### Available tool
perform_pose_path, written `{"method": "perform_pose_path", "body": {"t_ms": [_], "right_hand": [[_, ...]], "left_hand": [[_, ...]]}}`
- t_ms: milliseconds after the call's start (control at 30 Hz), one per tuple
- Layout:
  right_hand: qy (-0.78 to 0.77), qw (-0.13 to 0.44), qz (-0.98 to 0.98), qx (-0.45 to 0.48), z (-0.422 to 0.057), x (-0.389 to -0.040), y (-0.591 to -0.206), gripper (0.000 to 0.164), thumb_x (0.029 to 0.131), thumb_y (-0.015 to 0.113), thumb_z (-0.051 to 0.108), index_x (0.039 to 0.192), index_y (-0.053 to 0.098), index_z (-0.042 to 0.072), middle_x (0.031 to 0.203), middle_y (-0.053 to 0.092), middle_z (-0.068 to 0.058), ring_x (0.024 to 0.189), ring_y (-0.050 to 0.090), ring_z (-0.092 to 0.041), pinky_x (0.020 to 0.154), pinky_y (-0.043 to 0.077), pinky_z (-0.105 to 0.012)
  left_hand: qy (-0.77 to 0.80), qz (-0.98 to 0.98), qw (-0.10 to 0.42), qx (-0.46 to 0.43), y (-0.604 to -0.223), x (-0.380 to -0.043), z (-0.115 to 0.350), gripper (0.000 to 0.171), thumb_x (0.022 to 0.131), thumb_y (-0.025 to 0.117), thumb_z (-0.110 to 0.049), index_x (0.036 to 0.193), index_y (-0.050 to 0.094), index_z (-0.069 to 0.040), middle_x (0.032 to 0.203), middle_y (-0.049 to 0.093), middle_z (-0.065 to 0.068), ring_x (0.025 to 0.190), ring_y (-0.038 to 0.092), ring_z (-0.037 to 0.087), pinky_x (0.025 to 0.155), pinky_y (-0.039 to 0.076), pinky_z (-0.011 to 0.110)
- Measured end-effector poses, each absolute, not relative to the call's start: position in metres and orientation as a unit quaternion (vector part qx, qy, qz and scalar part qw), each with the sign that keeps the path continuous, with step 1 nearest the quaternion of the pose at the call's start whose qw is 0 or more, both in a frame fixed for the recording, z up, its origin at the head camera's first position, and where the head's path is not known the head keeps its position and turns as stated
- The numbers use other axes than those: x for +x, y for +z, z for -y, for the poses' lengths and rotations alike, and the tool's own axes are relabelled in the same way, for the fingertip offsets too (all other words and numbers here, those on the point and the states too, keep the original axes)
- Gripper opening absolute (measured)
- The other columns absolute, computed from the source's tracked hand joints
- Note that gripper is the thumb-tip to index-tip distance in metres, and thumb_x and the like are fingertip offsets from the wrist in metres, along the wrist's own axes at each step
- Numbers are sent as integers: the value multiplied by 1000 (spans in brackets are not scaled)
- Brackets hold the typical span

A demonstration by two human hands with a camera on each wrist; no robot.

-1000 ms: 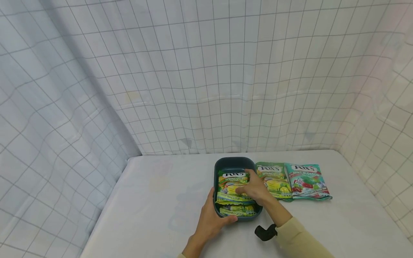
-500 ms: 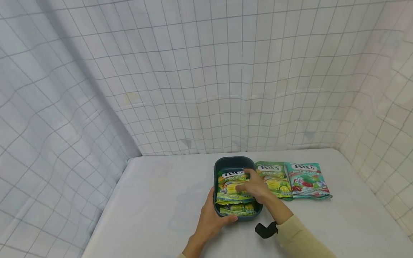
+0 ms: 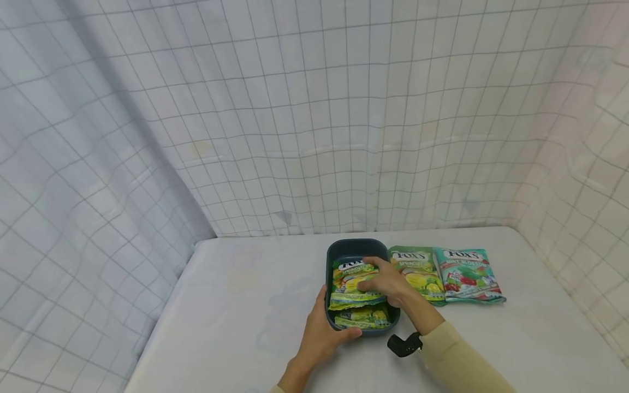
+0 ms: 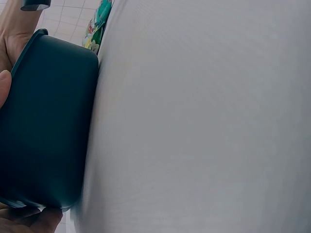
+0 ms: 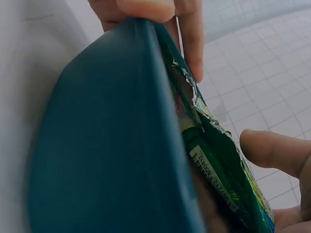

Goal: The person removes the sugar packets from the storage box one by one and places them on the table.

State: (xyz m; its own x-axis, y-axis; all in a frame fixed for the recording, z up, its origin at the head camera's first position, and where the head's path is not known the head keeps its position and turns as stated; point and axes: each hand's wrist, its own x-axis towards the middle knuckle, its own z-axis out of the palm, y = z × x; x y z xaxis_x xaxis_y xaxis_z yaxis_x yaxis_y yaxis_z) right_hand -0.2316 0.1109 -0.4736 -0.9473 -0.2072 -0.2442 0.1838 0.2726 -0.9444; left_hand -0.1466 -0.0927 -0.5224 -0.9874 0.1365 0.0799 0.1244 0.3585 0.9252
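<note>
A dark teal rectangular bin (image 3: 356,245) stands on the white table. My left hand (image 3: 319,333) grips its near left corner, thumb along the front rim; in the left wrist view, fingers also show at the far end of the bin (image 4: 48,116). Inside, a green-yellow Fox's candy bag (image 3: 346,281) lies over another similar bag (image 3: 363,317). My right hand (image 3: 390,284) reaches over the right wall and holds the upper bag by its right side. The right wrist view shows the thumb (image 5: 272,153) close to that bag's printed face; most other fingers are hidden.
Right of the bin lie a green Fox's Spring Tea bag (image 3: 417,275) and a teal Fox's Mint Blossom bag (image 3: 469,275), side by side. Gridded white curtains (image 3: 344,136) enclose the table (image 3: 236,316). A black wrist camera (image 3: 404,345) sits at the right wrist.
My right hand has shifted slightly left over the upper bag, and that bag's lower edge has lifted a little, exposing more of the bag below. The left hand and bin stay still.
</note>
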Motion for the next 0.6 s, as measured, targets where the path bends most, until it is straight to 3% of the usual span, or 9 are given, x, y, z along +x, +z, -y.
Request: {"method": "perform_pose_path", "body": {"t_ms": [233, 600], "right_hand": [[-599, 169, -783, -11, -109, -234, -474, 73, 84, 81, 1, 150, 51, 12, 159, 29, -26, 133, 43, -50, 94, 49, -58], [-604, 147, -784, -9, -111, -230, -475, 74, 83, 75, -9, 149, 52, 13, 160, 28, -25, 131, 45, -51, 79, 54, -42]], "left_hand": [[555, -829, 4, 68, -523, -147, 93, 123, 74, 92, -41, 162, 16, -2, 160, 36, 17, 145, 37, 34, 114, 34, 56], [563, -823, -2, 81, -524, -147, 92, 121, 74, 93, -39, 162, 18, -4, 156, 42, 13, 140, 43, 30, 111, 37, 56]]}}
